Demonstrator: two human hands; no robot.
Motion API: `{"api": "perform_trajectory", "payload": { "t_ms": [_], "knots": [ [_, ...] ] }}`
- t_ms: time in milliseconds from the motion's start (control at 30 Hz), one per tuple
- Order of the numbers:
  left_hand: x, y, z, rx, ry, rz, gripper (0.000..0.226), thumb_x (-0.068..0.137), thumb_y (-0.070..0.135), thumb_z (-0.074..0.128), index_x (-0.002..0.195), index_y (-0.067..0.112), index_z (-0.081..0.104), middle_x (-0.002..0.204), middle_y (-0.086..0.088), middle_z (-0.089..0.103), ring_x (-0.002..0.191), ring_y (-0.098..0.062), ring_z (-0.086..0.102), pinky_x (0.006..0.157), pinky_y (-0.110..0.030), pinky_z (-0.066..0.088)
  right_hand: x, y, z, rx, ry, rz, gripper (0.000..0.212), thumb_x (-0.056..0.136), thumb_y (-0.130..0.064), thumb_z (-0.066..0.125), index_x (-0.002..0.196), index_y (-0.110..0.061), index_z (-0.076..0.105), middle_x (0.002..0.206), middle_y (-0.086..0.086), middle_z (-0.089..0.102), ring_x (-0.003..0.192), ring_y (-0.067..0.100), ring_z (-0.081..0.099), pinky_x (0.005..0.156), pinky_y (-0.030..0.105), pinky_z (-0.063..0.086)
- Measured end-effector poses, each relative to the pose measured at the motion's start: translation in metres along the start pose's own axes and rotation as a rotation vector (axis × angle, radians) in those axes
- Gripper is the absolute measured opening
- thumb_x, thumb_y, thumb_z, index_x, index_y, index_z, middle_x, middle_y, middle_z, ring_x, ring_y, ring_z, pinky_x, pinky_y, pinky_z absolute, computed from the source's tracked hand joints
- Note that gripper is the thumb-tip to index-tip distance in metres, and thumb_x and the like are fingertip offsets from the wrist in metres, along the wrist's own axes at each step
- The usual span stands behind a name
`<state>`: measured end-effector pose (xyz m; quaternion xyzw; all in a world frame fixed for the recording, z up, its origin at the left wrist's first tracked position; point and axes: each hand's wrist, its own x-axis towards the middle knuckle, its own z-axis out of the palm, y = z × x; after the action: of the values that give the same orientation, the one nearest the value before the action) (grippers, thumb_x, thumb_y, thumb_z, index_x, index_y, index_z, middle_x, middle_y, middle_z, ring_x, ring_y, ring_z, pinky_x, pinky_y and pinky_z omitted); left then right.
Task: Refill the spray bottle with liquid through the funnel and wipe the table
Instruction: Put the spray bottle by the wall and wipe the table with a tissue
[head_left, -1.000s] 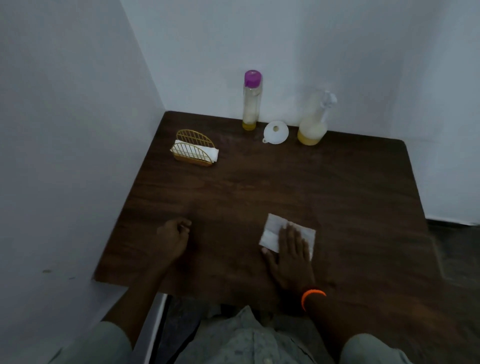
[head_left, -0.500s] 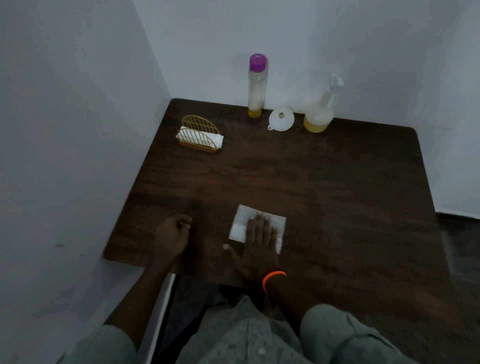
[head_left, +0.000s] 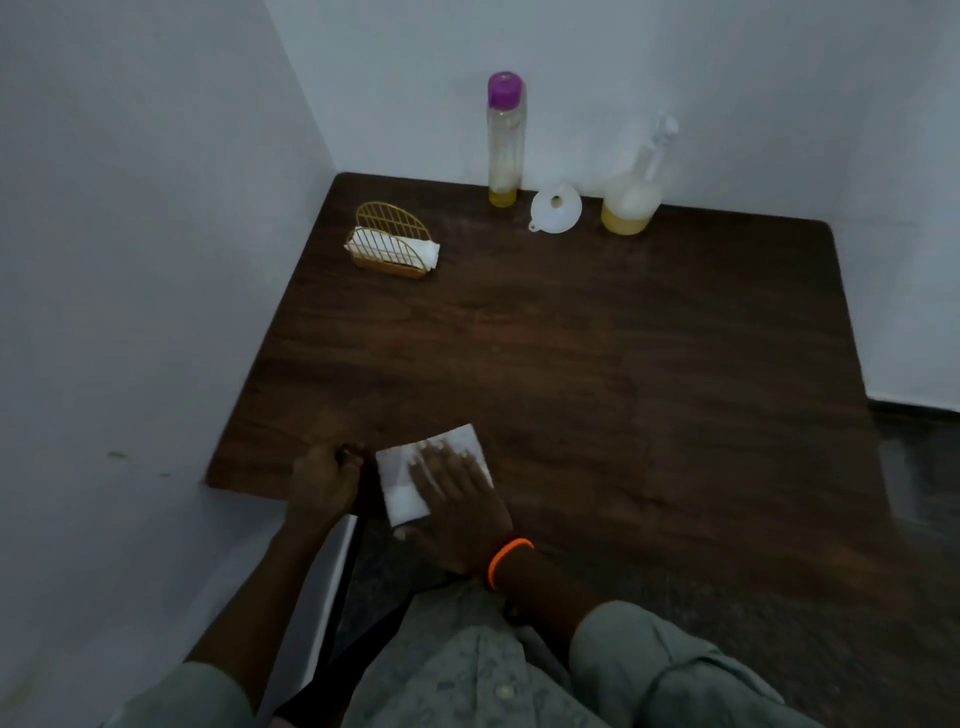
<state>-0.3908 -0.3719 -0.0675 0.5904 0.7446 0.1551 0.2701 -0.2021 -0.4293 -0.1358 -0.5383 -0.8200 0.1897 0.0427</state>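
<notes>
Your right hand (head_left: 457, 499) presses flat, fingers (head_left: 441, 462) straight, on the tissue (head_left: 402, 496) at lower centre; left hand (head_left: 322, 483) is clenched, empty. The tissue is light and soft: keep the palm on its middle.

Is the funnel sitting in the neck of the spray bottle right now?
No, the funnel lies on the table beside the spray bottle, whose sprayer head is on.

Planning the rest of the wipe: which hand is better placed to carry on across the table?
The right hand: it lies flat on the tissue. The left hand rests curled at the table edge, holding nothing.
</notes>
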Motion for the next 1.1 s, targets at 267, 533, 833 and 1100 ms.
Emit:
{"api": "perform_trajectory", "payload": {
  "t_ms": [267,533,833,1100],
  "knots": [
    [0.002,0.019,0.025,-0.042,-0.073,0.105,0.021,0.087,-0.009,0.055,0.098,-0.002,0.072,0.102,-0.019,0.074,0.091,-0.037,0.070,0.088,-0.044,0.054,-0.076,0.091,-0.024,0.037,0.042,0.458,0.090,0.092,-0.076,0.020,0.159,-0.023,-0.006,0.167,0.004,-0.014,0.154,0.022,-0.015,0.127,0.048,0.000],
    [-0.002,0.028,0.035,-0.149,-0.082,0.102,0.025,0.086,0.003,0.052,0.098,-0.011,0.069,0.098,-0.030,0.069,0.088,-0.045,0.066,0.089,-0.052,0.054,-0.112,0.091,-0.025,0.132,0.037,0.657,0.101,0.087,-0.081,0.020,0.157,-0.018,-0.018,0.163,0.010,-0.027,0.151,0.028,-0.025,0.125,0.053,-0.007],
    [-0.020,0.005,0.020,-0.092,-0.067,0.005,0.025,0.091,-0.007,0.053,0.108,-0.005,0.072,0.107,-0.022,0.074,0.096,-0.037,0.071,0.091,-0.047,0.056,-0.049,0.023,-0.012,0.099,-0.071,0.385,0.107,0.084,-0.084,0.023,0.158,-0.013,-0.008,0.164,0.015,-0.021,0.152,0.035,-0.022,0.123,0.057,-0.006],
    [-0.033,-0.015,0.019,-0.073,-0.047,0.060,0.020,0.091,-0.014,0.051,0.093,-0.011,0.071,0.087,-0.027,0.073,0.078,-0.035,0.070,0.073,-0.045,0.060,-0.044,-0.012,0.007,-0.043,-0.078,0.010,0.095,0.089,-0.076,0.034,0.158,-0.012,0.020,0.166,0.014,0.010,0.154,0.034,0.005,0.122,0.058,0.016]
  ]
}}
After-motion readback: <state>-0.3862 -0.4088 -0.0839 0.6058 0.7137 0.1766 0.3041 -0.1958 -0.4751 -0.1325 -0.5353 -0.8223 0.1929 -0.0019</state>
